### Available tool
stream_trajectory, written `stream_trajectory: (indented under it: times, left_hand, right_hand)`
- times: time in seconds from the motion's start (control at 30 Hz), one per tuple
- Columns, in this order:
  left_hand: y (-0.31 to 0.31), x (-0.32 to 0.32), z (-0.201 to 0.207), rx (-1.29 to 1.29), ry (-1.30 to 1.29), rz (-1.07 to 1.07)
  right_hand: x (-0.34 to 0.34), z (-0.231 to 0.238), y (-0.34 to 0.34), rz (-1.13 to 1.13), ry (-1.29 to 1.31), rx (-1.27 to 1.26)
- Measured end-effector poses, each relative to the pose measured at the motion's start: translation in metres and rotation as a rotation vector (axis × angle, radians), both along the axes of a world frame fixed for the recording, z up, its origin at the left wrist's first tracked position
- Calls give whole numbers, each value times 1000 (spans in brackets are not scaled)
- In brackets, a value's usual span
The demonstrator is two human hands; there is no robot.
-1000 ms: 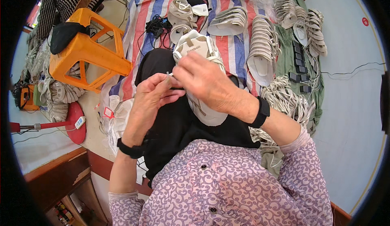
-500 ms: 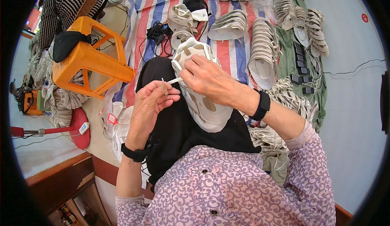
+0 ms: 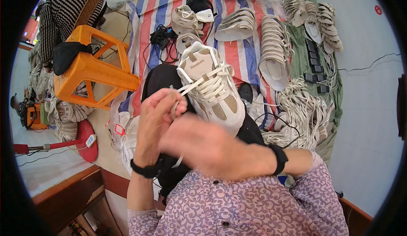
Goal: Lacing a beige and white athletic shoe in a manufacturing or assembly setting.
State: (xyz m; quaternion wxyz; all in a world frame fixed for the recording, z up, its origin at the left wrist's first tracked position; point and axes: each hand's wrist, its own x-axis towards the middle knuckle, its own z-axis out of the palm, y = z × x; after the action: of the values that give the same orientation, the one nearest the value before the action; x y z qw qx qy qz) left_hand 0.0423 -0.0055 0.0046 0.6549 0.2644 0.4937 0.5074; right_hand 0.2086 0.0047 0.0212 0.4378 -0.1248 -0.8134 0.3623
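Note:
A white and beige shoe upper (image 3: 232,102) rests on my black-clad lap, toe toward me, with its tongue standing up at the far end. White lace (image 3: 212,88) crosses its eyelet rows, and a loose stretch runs left from the top eyelets to my left hand (image 3: 153,119). The left thumb and fingers are pinched together on this shoelace, just left of the shoe. My right hand (image 3: 203,147) is in front of the toe, close beside the left hand. It is smeared by motion, so its fingers and anything in them cannot be made out. Below it a bit of white lace shows.
Stacked shoe uppers (image 3: 274,49) lie on the striped sheet (image 3: 146,15) ahead and right. A heap of white laces (image 3: 299,113) is at the right. To the left stand an orange stool (image 3: 95,77) and a red round base (image 3: 87,145). Another person's striped sleeve (image 3: 70,7) shows far left.
My right hand has left the shoe's tongue and swung down toward me, uncovering the lacing. The left hand stays near its place, still pinching the lace.

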Motion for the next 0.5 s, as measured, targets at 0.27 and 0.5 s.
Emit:
stream_trajectory:
  times: [0.27,0.5]
  left_hand:
    - [-43,-24,36,14,219,-112]
    - [-19,-41,25,8,679,128]
  right_hand:
    - [9,-36,42,-230,-357,156]
    - [-3,-7,-9,65,-133,164]
